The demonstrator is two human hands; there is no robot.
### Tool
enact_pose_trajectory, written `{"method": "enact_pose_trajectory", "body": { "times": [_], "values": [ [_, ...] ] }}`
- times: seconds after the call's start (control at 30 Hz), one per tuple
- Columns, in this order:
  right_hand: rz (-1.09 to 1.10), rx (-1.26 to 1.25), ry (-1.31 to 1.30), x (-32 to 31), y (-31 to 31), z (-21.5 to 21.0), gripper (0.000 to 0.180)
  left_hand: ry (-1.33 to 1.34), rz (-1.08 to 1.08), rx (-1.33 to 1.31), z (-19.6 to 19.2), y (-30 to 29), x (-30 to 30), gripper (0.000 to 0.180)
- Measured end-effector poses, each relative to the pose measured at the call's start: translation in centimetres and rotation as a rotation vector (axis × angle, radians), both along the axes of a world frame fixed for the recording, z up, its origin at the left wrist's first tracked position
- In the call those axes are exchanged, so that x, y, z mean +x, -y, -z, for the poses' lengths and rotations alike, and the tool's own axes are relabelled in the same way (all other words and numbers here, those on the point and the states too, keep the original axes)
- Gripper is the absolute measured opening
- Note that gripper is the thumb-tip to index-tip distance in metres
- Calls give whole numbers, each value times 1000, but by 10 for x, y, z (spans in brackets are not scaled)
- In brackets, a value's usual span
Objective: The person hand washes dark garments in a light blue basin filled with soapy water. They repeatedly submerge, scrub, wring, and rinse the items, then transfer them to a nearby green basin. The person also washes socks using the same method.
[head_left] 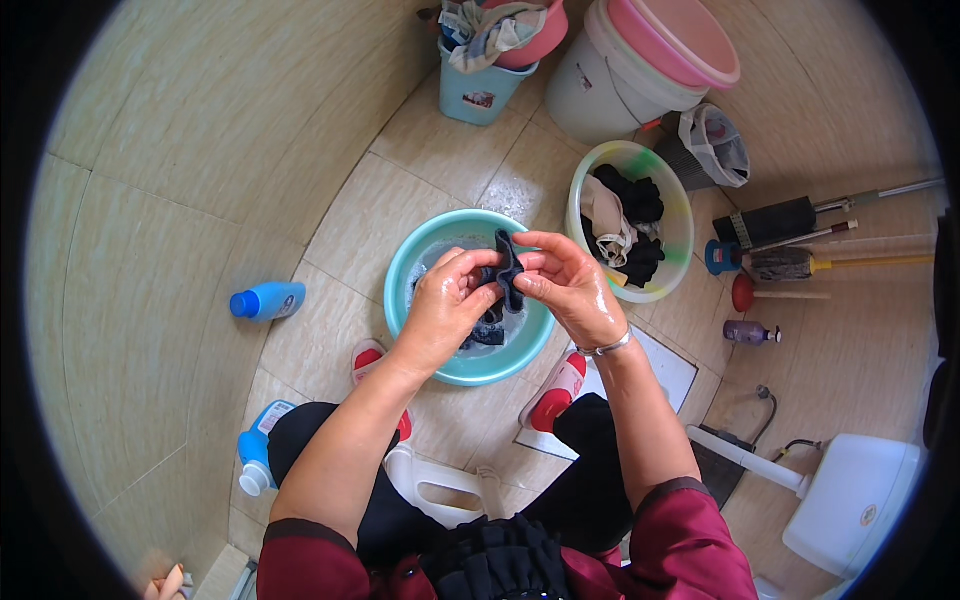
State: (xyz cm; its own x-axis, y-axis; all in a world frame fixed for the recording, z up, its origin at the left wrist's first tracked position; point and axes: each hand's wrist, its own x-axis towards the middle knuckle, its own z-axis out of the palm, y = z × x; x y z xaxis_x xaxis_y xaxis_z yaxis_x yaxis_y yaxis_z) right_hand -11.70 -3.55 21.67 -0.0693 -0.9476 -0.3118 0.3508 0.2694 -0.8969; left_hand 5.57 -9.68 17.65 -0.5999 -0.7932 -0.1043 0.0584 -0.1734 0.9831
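Over a turquoise basin, both of my wet hands hold a small dark sock-like cloth, its upper end sticking up between them. My left hand pinches it from the left with curled fingers. From the right, my right hand grips it between thumb and fingertips; a silver band circles that wrist. Below the hands, the basin holds sudsy water and more dark cloth, partly hidden by my fingers and the held piece.
Right of the basin stands a pale tub of dark and light clothes. Blue bottles stand to the left. Buckets and a bin line the far side. A mop, a plunger and a white cistern are along the right.
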Motion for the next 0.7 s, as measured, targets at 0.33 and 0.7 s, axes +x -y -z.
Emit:
{"method": "enact_pose_trajectory", "body": {
  "times": [0.33, 0.7],
  "values": [
    [140, -21, -571, -14, 0, 0, 31, 45, -136, 60, -5, 13, 5, 11],
    [-134, -302, -941, -14, 0, -9, 45, 213, -32, -311, -17, 12, 7, 10]
  ]
}}
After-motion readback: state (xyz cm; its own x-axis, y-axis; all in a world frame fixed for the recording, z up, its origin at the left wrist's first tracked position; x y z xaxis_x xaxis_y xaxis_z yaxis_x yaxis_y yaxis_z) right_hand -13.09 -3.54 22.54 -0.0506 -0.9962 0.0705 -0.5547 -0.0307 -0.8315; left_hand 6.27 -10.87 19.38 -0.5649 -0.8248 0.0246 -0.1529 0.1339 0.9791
